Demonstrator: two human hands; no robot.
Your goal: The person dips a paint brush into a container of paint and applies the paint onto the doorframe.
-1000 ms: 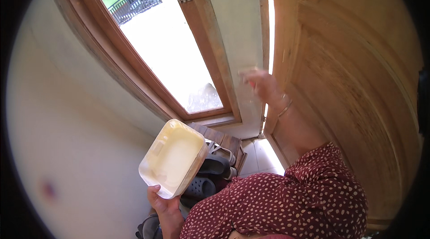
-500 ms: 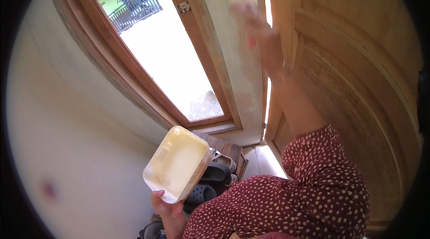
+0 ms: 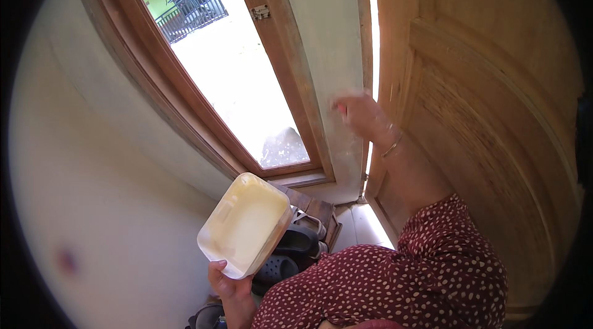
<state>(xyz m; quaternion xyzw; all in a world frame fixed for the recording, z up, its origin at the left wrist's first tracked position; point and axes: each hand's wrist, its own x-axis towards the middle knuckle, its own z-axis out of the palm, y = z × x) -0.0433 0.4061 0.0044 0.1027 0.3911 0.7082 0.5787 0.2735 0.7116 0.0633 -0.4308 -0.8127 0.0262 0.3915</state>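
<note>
My left hand (image 3: 232, 289) grips the near corner of a white rectangular plastic tub (image 3: 210, 245), thumb over the rim. Pale cream paint (image 3: 250, 224) coats its bottom and sides. Farther up, my right hand (image 3: 361, 116) is closed in front of the narrow pale wall strip (image 3: 330, 51) between the window frame and the wooden door. A red bit of a paintbrush handle (image 3: 339, 107) shows at its fingers; the bristles cannot be made out. Motion blurs these fingers, and whether the brush touches the wall is unclear.
A brown-framed window (image 3: 287, 107) with a metal latch (image 3: 260, 12) stands ahead on the left. The carved wooden door (image 3: 488, 125) rises close on my right. Below the tub, dark clogs (image 3: 278, 267) and other footwear sit by a wooden rack (image 3: 318, 208).
My right hand has come down along the wall strip, from near its top to about mid-height, and the brush bristles no longer show. The left hand and tub stay nearly in place.
</note>
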